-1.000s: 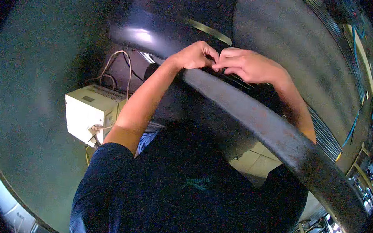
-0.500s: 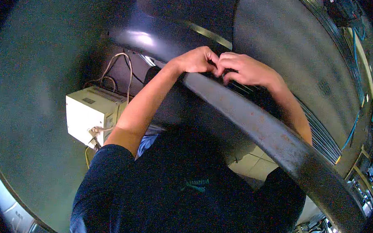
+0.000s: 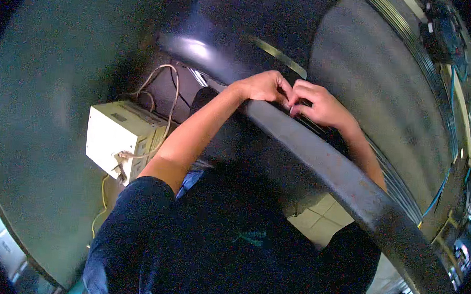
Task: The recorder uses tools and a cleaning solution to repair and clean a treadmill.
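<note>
My left hand [image 3: 268, 87] and my right hand [image 3: 317, 103] meet at the far end of a long grey metal bar [image 3: 323, 156] with rusty specks. Fingers of both are bent and drawn together in a pinch, the fingertips almost touching. Whatever lies between them is too small and dark to make out. My left wrist passes over the bar's end, while my right forearm runs behind the bar. Just beyond the hands curves a glossy black surface [image 3: 215, 54] with a pale strip [image 3: 278, 56] on it.
At left stands a cream box-shaped electrical unit [image 3: 112, 137] with a plug and a looping beige cable [image 3: 177, 87]. Thin parallel rods or wires [image 3: 393, 181] run behind my right forearm. A large dark green-grey surface [image 3: 43, 126] fills the left side; floor tiles [image 3: 324, 212] show below the bar.
The whole view has shifted, so hands, bar and box sit slightly lower and more to the right. Both hands stay pinched together at the bar's far end, with small finger movements.
</note>
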Tool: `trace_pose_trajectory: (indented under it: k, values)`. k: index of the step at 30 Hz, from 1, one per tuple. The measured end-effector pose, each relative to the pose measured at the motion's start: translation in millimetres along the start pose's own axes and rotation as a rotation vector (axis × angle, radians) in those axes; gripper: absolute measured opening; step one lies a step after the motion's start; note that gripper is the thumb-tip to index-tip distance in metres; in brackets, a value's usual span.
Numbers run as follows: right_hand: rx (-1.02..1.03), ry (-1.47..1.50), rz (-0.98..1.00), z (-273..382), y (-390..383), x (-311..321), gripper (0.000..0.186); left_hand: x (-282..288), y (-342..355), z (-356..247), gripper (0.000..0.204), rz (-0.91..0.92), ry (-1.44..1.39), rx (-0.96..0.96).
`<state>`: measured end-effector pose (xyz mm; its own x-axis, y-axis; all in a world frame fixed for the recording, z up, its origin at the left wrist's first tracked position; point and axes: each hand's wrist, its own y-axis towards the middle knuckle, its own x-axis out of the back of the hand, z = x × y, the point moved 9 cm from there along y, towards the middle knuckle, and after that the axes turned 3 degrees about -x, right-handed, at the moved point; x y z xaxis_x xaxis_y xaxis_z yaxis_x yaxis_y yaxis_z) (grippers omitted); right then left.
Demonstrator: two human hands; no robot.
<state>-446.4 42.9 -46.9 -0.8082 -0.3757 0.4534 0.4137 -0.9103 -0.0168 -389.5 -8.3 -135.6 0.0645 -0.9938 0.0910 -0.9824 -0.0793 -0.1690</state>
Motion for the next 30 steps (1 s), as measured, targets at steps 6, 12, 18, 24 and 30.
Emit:
trace_pose_trajectory:
  k: [6,12,18,24,30]
  values:
    - [-0.022,0.043,0.069,-4,-1,-8,0.009,49,-47,-2,0.024,-0.601,0.094,-0.127]
    - [-0.147,0.270,0.141,-15,22,-1,0.014,106,-239,75,0.019,-1.758,0.320,0.151]
    - [-0.163,0.306,-0.339,-38,-23,91,0.010,135,-267,243,0.033,-1.312,0.296,0.663]
    - [-0.390,0.192,-1.350,-44,-222,128,0.022,146,-226,395,0.052,-1.065,0.137,0.887]
    - [-0.406,0.937,-1.642,-35,-346,11,0.018,232,-331,496,0.047,-1.100,0.587,0.911]
